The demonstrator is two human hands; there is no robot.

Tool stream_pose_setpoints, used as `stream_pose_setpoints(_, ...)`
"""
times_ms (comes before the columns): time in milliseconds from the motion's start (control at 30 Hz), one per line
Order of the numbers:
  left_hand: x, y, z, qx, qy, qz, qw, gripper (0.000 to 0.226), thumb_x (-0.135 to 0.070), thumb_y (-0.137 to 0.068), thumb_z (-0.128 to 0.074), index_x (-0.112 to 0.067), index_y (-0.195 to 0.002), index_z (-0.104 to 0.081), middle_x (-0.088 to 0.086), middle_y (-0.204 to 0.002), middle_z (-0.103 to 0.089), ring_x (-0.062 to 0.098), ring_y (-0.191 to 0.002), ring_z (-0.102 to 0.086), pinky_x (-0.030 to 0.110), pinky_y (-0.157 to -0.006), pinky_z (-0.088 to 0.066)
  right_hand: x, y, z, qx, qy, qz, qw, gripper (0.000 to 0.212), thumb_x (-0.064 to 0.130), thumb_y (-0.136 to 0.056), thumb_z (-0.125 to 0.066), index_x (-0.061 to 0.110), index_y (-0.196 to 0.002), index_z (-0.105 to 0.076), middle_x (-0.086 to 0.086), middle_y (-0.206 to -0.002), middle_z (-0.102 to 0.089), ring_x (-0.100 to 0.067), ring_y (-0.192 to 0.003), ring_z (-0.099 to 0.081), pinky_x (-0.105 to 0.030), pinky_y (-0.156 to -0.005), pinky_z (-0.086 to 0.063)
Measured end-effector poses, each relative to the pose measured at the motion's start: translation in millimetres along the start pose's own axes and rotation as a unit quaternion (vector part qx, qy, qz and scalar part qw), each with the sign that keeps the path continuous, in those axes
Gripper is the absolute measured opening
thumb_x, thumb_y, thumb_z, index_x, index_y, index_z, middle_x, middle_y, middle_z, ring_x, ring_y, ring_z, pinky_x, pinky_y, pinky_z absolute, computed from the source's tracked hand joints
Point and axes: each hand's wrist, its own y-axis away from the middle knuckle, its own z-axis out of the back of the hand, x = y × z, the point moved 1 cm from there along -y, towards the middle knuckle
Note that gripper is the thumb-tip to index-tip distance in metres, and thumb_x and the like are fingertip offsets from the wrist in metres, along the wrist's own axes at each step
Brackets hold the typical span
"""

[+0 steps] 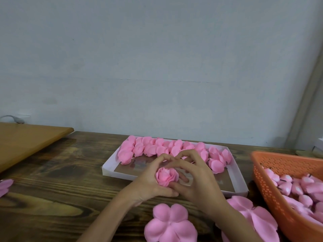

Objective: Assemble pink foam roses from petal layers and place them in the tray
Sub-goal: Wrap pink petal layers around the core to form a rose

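Observation:
A pink foam rose [167, 177] sits between both my hands above the near edge of the white cardboard tray [111, 165]. My left hand [150, 180] cups it from the left, fingers curled round it. My right hand [194, 179] wraps it from the right, with fingertips meeting the left hand's above the rose. Several finished roses [153, 148] lie in rows along the tray's far side. Flat pink petal layers lie near me: one stack [170, 224] in front, another [257, 219] partly under my right forearm.
An orange perforated basket [272, 165] at the right holds several pink rose buds [297, 187]. More pink petals [5, 186] lie at the left edge. A light wooden board [26, 140] overlaps the dark wooden table [61, 189] at far left. A grey wall stands behind.

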Motion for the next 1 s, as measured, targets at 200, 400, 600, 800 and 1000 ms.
stream_pose_setpoints(200,-2,-4,-4,-0.051,-0.046,-0.025,0.997,0.062,0.003,-0.065,-0.094,-0.025,-0.115,-0.069,0.001,-0.113,-0.076,0.021,-0.107,-0.073,0.031,-0.085,-0.059,-2,-1,0,-0.003,0.019,0.023,1.000,0.047,0.018,-0.073,-0.085,0.043,-0.111,-0.071,0.018,-0.120,-0.048,-0.002,-0.097,-0.055,-0.013,-0.079,-0.046)
stream_pose_setpoints(400,1,-6,-4,-0.045,-0.064,-0.020,0.997,0.049,0.003,-0.068,-0.092,-0.015,-0.111,-0.076,0.009,-0.107,-0.079,0.028,-0.103,-0.076,0.037,-0.086,-0.062,-2,1,1,0.003,0.044,0.046,0.998,0.044,0.020,-0.077,-0.083,0.044,-0.113,-0.073,0.014,-0.121,-0.051,-0.002,-0.100,-0.052,-0.018,-0.081,-0.048)
stream_pose_setpoints(600,1,-5,-9,-0.028,-0.037,-0.014,0.999,0.031,0.011,-0.078,-0.081,0.000,-0.105,-0.072,0.025,-0.089,-0.073,0.031,-0.076,-0.074,0.033,-0.060,-0.061,0,2,3,0.013,0.050,0.053,0.997,0.029,0.028,-0.087,-0.074,0.043,-0.112,-0.075,0.013,-0.126,-0.050,-0.006,-0.105,-0.053,-0.029,-0.084,-0.051)
stream_pose_setpoints(800,3,-5,-10,-0.079,0.000,-0.018,0.997,0.019,0.012,-0.075,-0.076,0.005,-0.088,-0.064,0.016,-0.071,-0.062,0.025,-0.054,-0.053,0.024,-0.040,-0.043,4,4,5,0.025,0.046,0.054,0.997,0.026,0.041,-0.097,-0.061,0.043,-0.121,-0.070,0.016,-0.125,-0.048,-0.006,-0.109,-0.053,-0.030,-0.090,-0.049)
stream_pose_setpoints(1000,5,-5,-9,-0.094,0.009,-0.007,0.995,0.024,-0.013,-0.073,-0.083,-0.019,-0.064,-0.062,0.015,-0.058,-0.054,0.025,-0.047,-0.050,0.024,-0.039,-0.041,8,3,6,0.045,0.036,0.045,0.997,0.030,0.059,-0.100,-0.054,0.047,-0.121,-0.070,0.017,-0.126,-0.046,-0.007,-0.113,-0.053,-0.026,-0.092,-0.047)
